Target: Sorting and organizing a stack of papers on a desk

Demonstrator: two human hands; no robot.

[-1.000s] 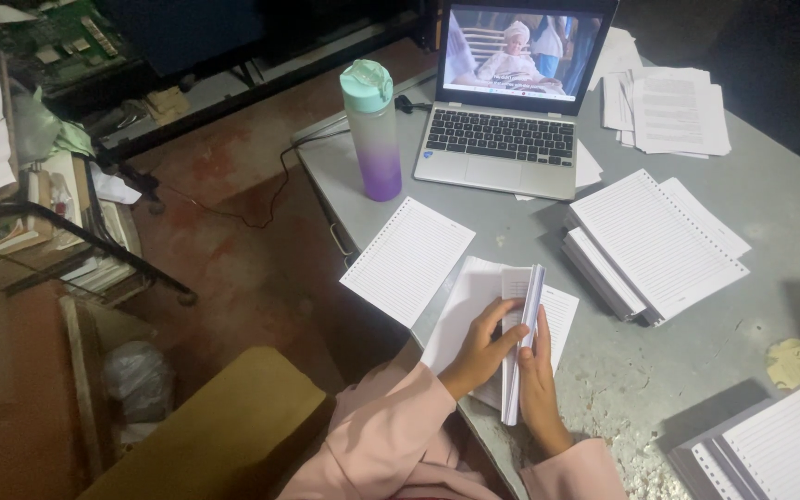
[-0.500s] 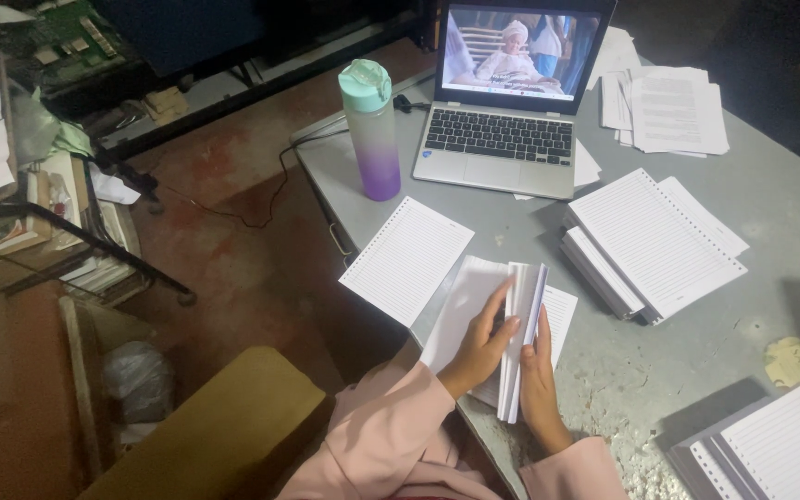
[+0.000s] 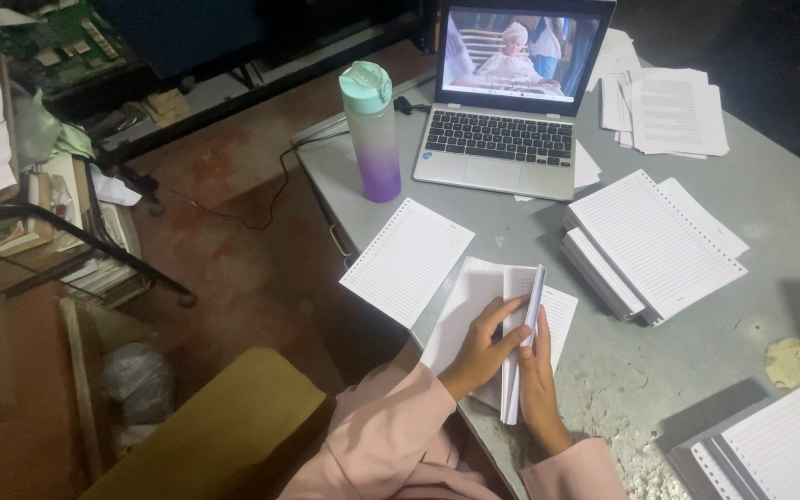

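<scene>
A thin stack of lined, punched sheets stands on edge on the grey table, held between both hands. My left hand presses its left face, fingers spread over the top sheets. Against its right side rests my right hand, thumb up along the stack. Under the hands lie flat white sheets. One lined sheet lies to the left, overhanging the table edge.
A taller pile of lined sheets sits to the right, another pile at the bottom right. An open laptop and a green-and-purple bottle stand at the back, loose papers beside them. Left is floor with a cable and shelves.
The top sheets fanned apart half a second ago and are now pressed back together under my left fingers. The hands stay in the same place.
</scene>
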